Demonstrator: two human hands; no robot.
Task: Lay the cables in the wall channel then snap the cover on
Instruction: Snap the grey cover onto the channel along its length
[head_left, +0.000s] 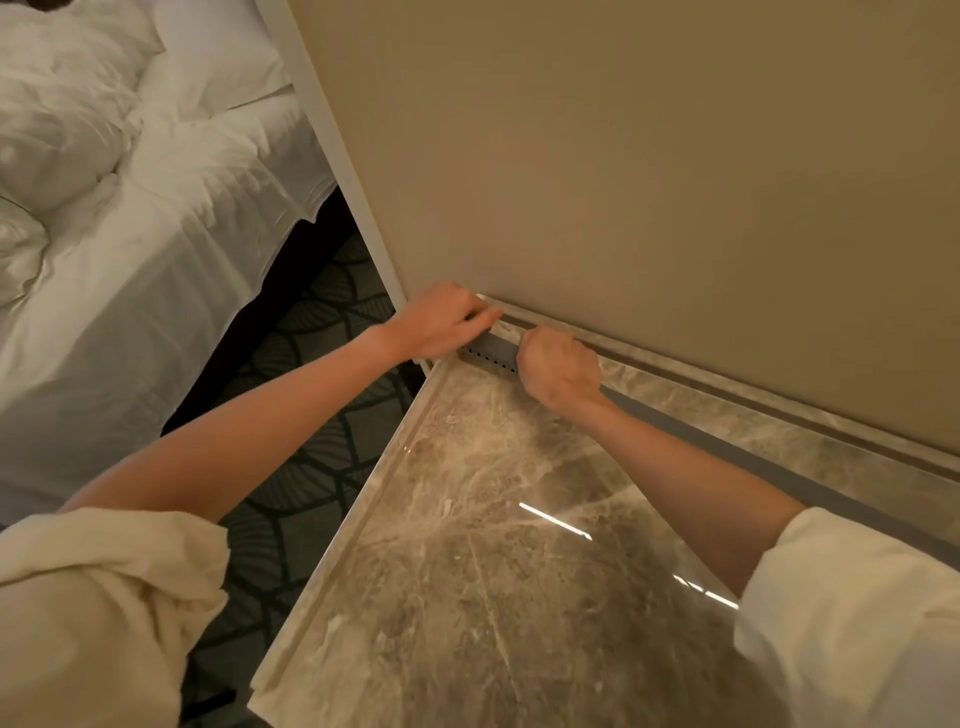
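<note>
A long grey channel (753, 457) runs along the back of a marble top (493, 545), at the foot of the beige wall (623, 156). Its left end (493, 349) shows a row of small dark holes. My left hand (441, 322) rests on that left end at the wall corner, fingers pinched on the strip's top edge. My right hand (561, 369) is a closed fist pressed on the grey strip just to the right. I cannot tell the cover from the channel body, and no cables show.
A marble upstand (779, 410) lies between the strip and the wall. To the left, a bed with white sheets (130, 234) stands over dark patterned carpet (311, 415). The marble top's left edge (337, 545) drops off to the floor.
</note>
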